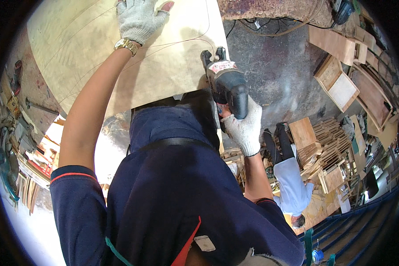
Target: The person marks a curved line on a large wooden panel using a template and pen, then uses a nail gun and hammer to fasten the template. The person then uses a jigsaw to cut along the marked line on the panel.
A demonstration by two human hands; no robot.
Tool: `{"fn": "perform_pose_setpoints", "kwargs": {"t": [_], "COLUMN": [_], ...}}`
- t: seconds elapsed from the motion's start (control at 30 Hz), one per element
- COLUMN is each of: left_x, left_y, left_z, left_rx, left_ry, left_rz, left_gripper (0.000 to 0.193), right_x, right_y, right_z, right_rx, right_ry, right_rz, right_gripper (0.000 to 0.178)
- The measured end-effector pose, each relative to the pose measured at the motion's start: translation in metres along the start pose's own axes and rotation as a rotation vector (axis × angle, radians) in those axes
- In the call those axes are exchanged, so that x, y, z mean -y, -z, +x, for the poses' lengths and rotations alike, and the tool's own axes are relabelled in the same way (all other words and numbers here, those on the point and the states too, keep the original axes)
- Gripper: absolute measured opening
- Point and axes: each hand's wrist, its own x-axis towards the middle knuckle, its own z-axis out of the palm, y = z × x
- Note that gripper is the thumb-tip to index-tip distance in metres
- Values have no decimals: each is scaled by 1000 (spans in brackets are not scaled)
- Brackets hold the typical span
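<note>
A large pale plywood sheet [168, 80] lies in front of me, with thin curved lines drawn over it. My left hand [140, 20], in a white knit glove, rests flat on the sheet near its far side with the fingers spread. In my right hand [247, 126], also gloved, is a dark jigsaw [230, 84], my fingers wrapped round its handle. The tool's front base sits at the sheet's right edge, close to where a drawn line meets that edge. Its blade is too small to make out.
A dark worn floor [275, 66] lies right of the sheet, with a cable [292, 29] along its far side. Wooden frames [337, 84] and stacked wood strips [330, 142] stand at the right. Another person [292, 181] in a light blue shirt is behind at right. Tools clutter the left.
</note>
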Motion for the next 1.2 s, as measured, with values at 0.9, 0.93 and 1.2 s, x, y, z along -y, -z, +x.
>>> {"fn": "perform_pose_setpoints", "kwargs": {"t": [0.9, 0.93, 1.2], "left_x": [-1, -2, 1], "left_y": [-1, -1, -6], "left_z": [0, 1, 2], "left_rx": [25, 33, 36], "left_ry": [9, 13, -2], "left_rz": [-42, -46, -55], "left_gripper": [85, 85, 84], "right_x": [9, 9, 20], "right_y": [4, 5, 6], "right_z": [12, 12, 19], "right_rx": [30, 40, 28], "right_ry": [-9, -23, -12], "right_rz": [2, 4, -26], "right_gripper": [24, 24, 25]}}
